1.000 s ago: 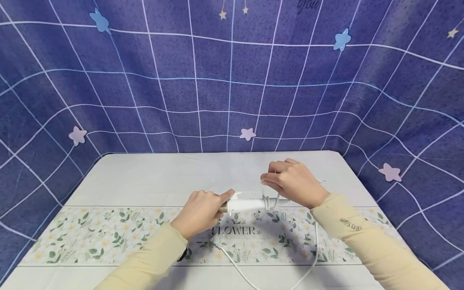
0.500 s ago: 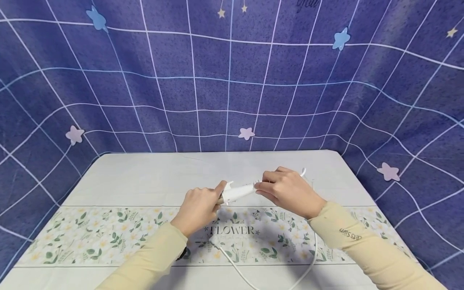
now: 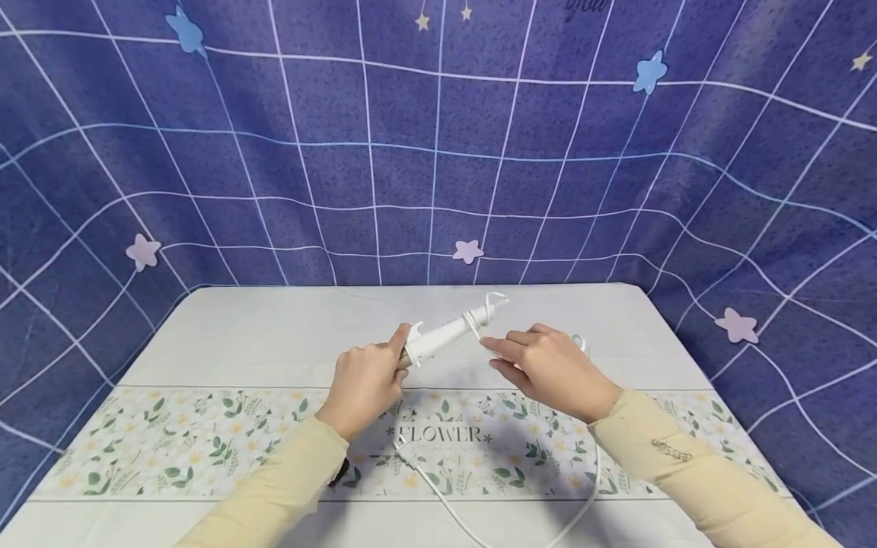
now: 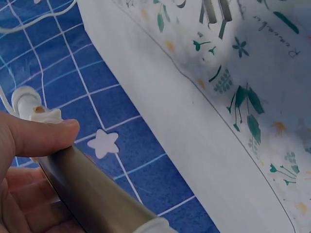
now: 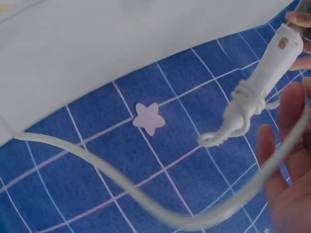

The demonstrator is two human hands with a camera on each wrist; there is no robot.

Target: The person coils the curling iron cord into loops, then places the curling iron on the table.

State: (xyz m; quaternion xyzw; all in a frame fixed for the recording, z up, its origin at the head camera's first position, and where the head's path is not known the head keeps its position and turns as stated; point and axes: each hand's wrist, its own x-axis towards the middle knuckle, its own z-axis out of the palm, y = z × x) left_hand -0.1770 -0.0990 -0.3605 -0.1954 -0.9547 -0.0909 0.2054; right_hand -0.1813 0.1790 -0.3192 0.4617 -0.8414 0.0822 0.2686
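A curling iron [image 3: 441, 339] with a white handle and a gold barrel [image 4: 92, 189] is held above the table, handle tilted up toward the back right. My left hand [image 3: 363, 384] grips the barrel, the thumb lying near the clamp lever. Turns of white cord [image 5: 248, 99] wrap the handle's narrow end. My right hand [image 3: 555, 373], just right of the handle, holds the cord [image 5: 141, 194] running from these turns. Its exact hold is partly hidden.
The cord's far length loops toward the table's near edge, and its white end [image 3: 404, 450] lies by the FLOWER lettering. A floral band crosses the white tablecloth [image 3: 288, 327]. Behind and at both sides hangs a blue grid curtain [image 3: 384, 175] with stars.
The curling iron's handle end has tilted upward and away, showing the cord turns. My right hand has come from above the handle, across its end, to its near right side.
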